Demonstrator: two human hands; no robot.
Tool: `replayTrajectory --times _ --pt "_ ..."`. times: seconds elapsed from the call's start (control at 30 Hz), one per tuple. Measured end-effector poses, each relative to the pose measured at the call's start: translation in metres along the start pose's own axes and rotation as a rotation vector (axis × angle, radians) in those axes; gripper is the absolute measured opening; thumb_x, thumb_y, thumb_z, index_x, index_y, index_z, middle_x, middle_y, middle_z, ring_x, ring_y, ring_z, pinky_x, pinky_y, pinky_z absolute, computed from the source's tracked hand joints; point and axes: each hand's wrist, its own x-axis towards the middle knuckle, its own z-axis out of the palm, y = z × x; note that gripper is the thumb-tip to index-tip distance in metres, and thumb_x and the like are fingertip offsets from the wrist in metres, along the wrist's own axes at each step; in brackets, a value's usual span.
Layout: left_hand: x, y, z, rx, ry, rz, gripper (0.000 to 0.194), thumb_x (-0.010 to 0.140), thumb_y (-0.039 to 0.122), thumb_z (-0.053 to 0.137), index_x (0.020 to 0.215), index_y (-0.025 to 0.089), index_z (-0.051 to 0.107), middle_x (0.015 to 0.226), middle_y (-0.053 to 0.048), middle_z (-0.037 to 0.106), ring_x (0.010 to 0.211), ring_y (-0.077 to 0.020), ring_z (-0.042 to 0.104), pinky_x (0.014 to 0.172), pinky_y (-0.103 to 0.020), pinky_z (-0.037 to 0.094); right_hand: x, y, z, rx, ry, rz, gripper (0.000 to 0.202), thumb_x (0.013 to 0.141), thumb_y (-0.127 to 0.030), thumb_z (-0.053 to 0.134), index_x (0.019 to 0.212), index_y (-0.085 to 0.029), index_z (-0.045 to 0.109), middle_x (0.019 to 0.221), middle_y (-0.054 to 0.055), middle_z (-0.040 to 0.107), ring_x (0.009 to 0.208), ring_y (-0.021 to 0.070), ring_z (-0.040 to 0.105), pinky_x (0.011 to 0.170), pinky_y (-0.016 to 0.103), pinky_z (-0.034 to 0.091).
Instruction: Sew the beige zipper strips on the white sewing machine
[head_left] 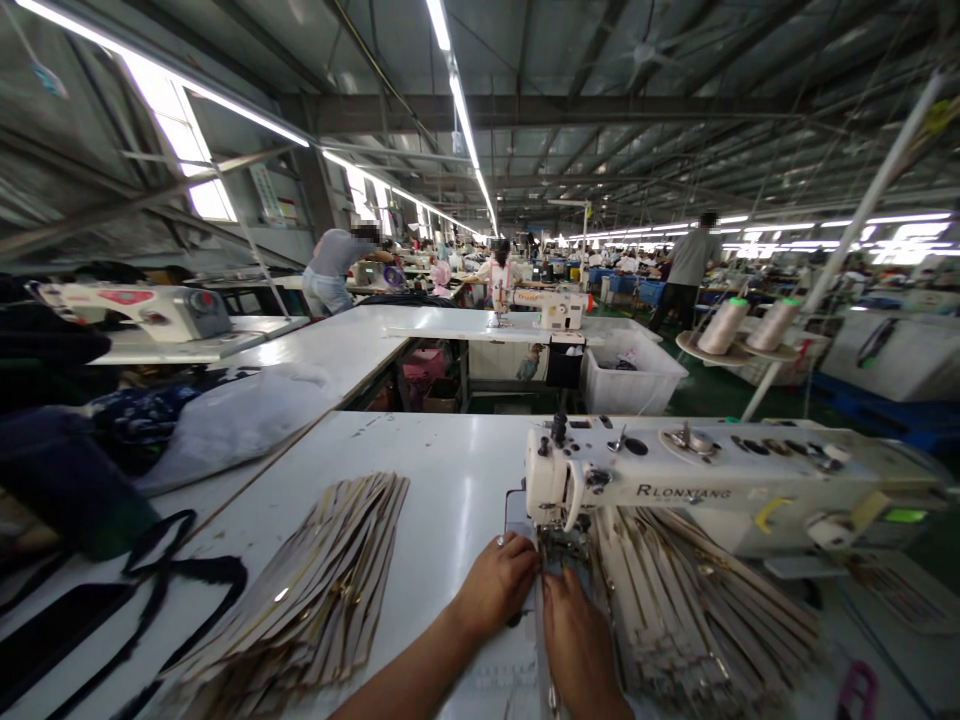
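Note:
A sewing machine [637, 480] marked RLONXIANG stands in front of me, its needle area just beyond my fingers. My left hand [504, 585], with a ring on one finger, is closed at the left edge of a narrow grey zipper strip [538, 625] near the presser foot. Close beside it, my right hand [581, 640] has its fingers bent and pressed together on the same strip, which it partly hides. Left of my hands lies a fanned pile of grey zipper strips [330, 570] with gold-coloured teeth. A second pile of strips [675, 600] spreads under the machine arm.
Black straps [187, 570] and a white plastic bag [240, 420] lie to the left. Thread cones [724, 325] stand at the right. Beyond the table are a white bin [634, 370], another sewing machine [559, 310] and several people, one standing in grey [686, 265].

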Motion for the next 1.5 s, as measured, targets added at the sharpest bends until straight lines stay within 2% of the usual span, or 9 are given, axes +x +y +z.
replayTrajectory --times 0.27,0.6,0.83,1.27,1.37,1.43,1.5 --pt "0.001 0.001 -0.001 0.02 0.004 -0.008 0.023 0.095 0.016 0.042 0.093 0.018 0.065 0.088 -0.008 0.062 0.086 -0.0219 0.055 0.077 -0.034 0.047 0.019 -0.001 0.0 -0.01 -0.028 -0.002 0.034 0.092 -0.008 0.039 0.104 -0.019 0.068 0.094 0.007 0.07 0.077 0.0168 0.069 0.065 0.023 0.05" --pt "0.002 0.002 -0.002 -0.016 0.02 -0.021 0.023 0.095 0.017 0.043 0.097 0.018 0.067 0.091 -0.008 0.063 0.089 -0.0228 0.056 0.08 -0.036 0.049 0.016 -0.003 0.001 -0.013 -0.007 -0.001 0.034 0.092 -0.011 0.041 0.116 -0.019 0.065 0.098 0.008 0.069 0.077 0.0175 0.069 0.064 0.024 0.05" --pt "0.001 0.001 -0.003 -0.046 0.022 -0.025 0.024 0.094 0.016 0.044 0.102 0.018 0.066 0.095 -0.009 0.064 0.091 -0.0227 0.056 0.082 -0.036 0.049 0.017 -0.005 0.003 -0.064 -0.013 -0.007 0.037 0.092 -0.01 0.037 0.115 -0.018 0.065 0.095 0.008 0.069 0.073 0.0175 0.069 0.059 0.025 0.049" --pt "0.004 0.001 -0.005 -0.038 -0.006 -0.044 0.026 0.092 0.012 0.045 0.106 0.019 0.066 0.098 -0.008 0.064 0.093 -0.0233 0.055 0.085 -0.036 0.049 0.015 -0.006 0.006 -0.08 0.004 -0.006 0.036 0.089 -0.007 0.041 0.112 -0.018 0.066 0.096 0.008 0.069 0.073 0.0163 0.068 0.06 0.023 0.048" --pt "0.003 0.01 -0.011 0.036 -0.077 -0.132 0.023 0.09 0.011 0.048 0.101 0.019 0.067 0.098 -0.009 0.063 0.093 -0.0241 0.057 0.083 -0.036 0.05 0.013 -0.009 0.004 -0.038 -0.014 -0.032 0.038 0.088 -0.006 0.04 0.113 -0.018 0.066 0.095 0.009 0.07 0.077 0.0174 0.068 0.065 0.023 0.05" --pt "-0.003 0.021 -0.015 0.127 -0.172 -0.278 0.022 0.088 0.009 0.047 0.097 0.016 0.066 0.096 -0.011 0.062 0.087 -0.025 0.059 0.078 -0.037 0.052 0.008 -0.012 0.004 0.037 -0.014 -0.092 0.04 0.088 -0.007 0.039 0.117 -0.018 0.065 0.097 0.008 0.07 0.083 0.0176 0.068 0.073 0.024 0.051" --pt "-0.013 0.033 -0.018 0.192 -0.271 -0.425 0.025 0.086 0.007 0.046 0.102 0.014 0.064 0.099 -0.014 0.061 0.084 -0.026 0.061 0.076 -0.038 0.052 0.003 -0.015 0.007 0.107 -0.01 -0.151 0.042 0.089 -0.008 0.036 0.118 -0.019 0.065 0.098 0.007 0.07 0.085 0.0173 0.068 0.078 0.024 0.051"
